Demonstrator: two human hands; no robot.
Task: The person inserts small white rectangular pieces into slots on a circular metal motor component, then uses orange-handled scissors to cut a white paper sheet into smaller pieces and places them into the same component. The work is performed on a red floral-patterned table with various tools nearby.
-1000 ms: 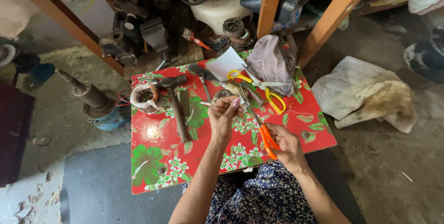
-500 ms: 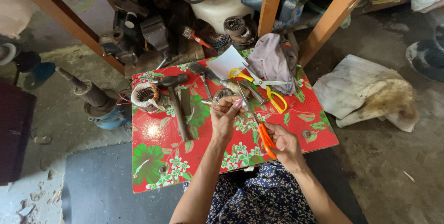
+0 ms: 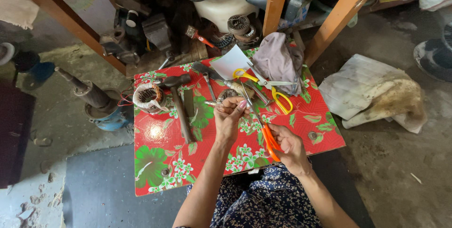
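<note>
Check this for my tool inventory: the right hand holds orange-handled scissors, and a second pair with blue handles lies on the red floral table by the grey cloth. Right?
Not quite. The head view shows the second pair of scissors has yellow handles, not blue. The rest holds: the right hand holds the orange-handled scissors, and the yellow pair lies on the red floral table by the grey cloth.

Table (image 3: 160,162): in front of the seated person, wooden posts behind it.
Hammer (image 3: 179,105): on the table, left of the left hand (image 3: 230,117).
Coil (image 3: 147,97): at the table's left edge.
Cloth (image 3: 280,61): at the back.
Scissors (image 3: 268,86): before the cloth.
Rag (image 3: 376,93): on the floor, right.
</note>
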